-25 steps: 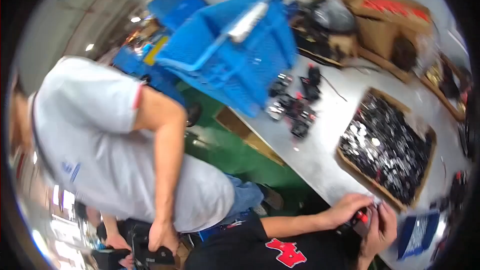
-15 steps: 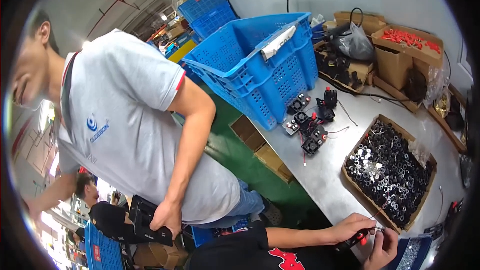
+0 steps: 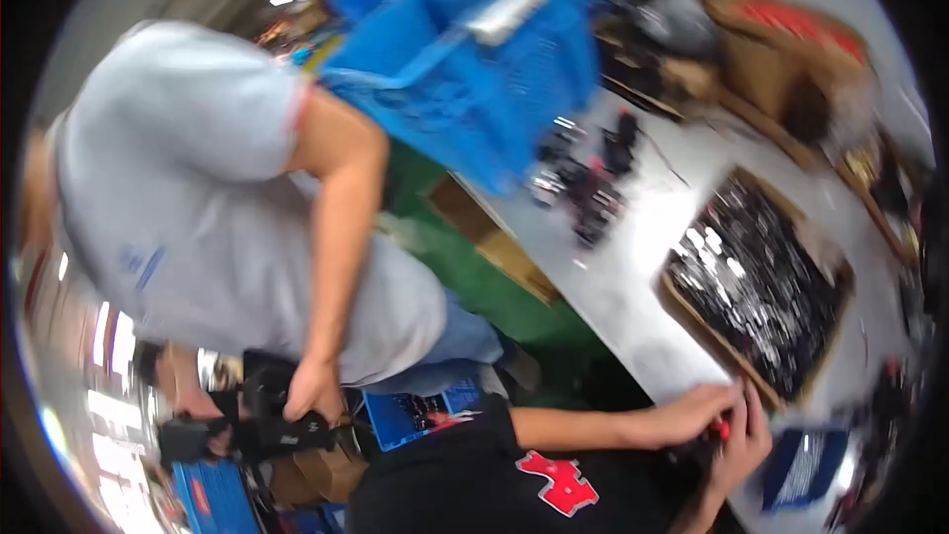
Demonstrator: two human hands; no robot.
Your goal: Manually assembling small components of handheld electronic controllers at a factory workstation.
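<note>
My left hand point(image 3: 692, 410) and my right hand point(image 3: 746, 445) meet at the near edge of the grey table point(image 3: 633, 297), low on the right. Both close around a small red-and-black part point(image 3: 720, 432), which is mostly hidden by my fingers and blurred. My black shirt with a red emblem point(image 3: 559, 480) fills the lower middle. A shallow cardboard tray point(image 3: 682, 311) packed with small black and silver parts lies just beyond my hands.
A person in a grey shirt point(image 3: 198, 208) stands to the left, holding a black device point(image 3: 247, 430). A big blue crate point(image 3: 474, 69), loose black parts point(image 3: 588, 188), cardboard boxes point(image 3: 781, 49) and a blue packet point(image 3: 801, 470) sit on the table. Green floor point(image 3: 474, 277) lies between.
The view has swung and blurred. My hands stay together on the small part at the table edge. The person in grey has shifted, still holding the black device.
</note>
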